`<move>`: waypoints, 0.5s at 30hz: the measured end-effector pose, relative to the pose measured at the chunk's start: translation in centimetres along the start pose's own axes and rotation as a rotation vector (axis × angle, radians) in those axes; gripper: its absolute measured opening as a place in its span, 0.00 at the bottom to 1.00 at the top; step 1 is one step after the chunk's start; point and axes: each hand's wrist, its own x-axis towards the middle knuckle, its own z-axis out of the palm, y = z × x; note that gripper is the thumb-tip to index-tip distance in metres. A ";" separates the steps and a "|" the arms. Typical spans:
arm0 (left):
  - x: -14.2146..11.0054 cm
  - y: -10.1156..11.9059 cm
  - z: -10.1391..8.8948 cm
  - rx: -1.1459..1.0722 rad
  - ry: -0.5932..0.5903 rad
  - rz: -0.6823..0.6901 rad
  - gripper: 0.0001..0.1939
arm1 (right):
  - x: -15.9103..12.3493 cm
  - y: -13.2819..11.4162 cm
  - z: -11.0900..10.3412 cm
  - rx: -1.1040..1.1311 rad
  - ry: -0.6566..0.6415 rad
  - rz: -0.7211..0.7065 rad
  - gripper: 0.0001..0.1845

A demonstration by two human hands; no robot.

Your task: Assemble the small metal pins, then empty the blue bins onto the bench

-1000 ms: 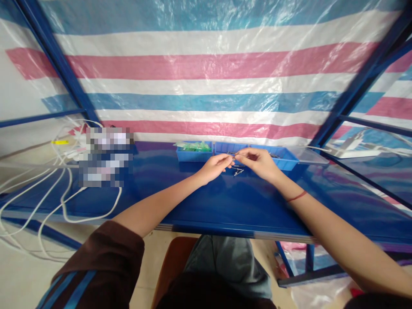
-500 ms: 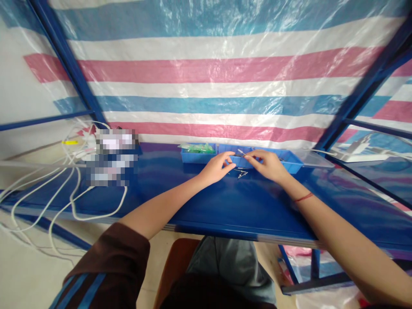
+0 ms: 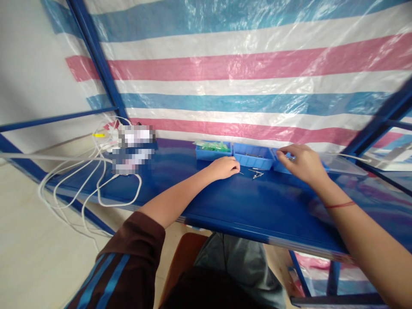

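My left hand (image 3: 226, 168) rests low over the blue tabletop with its fingers curled closed; whatever they hold is hidden. The tip of a thin metal piece (image 3: 241, 173) shows right beside those fingertips. Several slim silvery metal parts (image 3: 256, 174) lie loose on the table between my hands. My right hand (image 3: 301, 162) hovers over the right blue bin (image 3: 282, 168), thumb and fingers apart, with nothing visibly held. Small shiny pieces (image 3: 290, 157) show in that bin beneath it. The middle blue bin (image 3: 253, 162) contains thin metal pieces.
At the left of the row, a blue bin (image 3: 214, 155) contains green plastic packets (image 3: 216, 146). White cables (image 3: 99, 184) and a blurred-out item (image 3: 135, 135) are at the table's left. Blue frame posts (image 3: 99, 56) flank a striped plastic sheet (image 3: 225, 68). The table's front edge (image 3: 244, 231) runs above my lap.
My hands have moved apart. The right went rightward from the middle bin to the right bin, opening and no longer showing the thin metal piece; the left lowered and curled. The view shifted right.
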 end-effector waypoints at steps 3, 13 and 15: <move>0.2 0.2 0.3 -0.126 0.057 -0.011 0.08 | 0.0 -3.3 0.9 0.228 -0.073 -0.135 0.15; 1.3 2.2 1.5 -0.802 0.201 -0.183 0.10 | -0.7 -5.9 2.7 0.770 -0.085 0.107 0.19; 1.3 2.4 1.5 -0.887 0.201 -0.221 0.11 | -0.6 -5.8 2.6 0.860 -0.078 0.142 0.19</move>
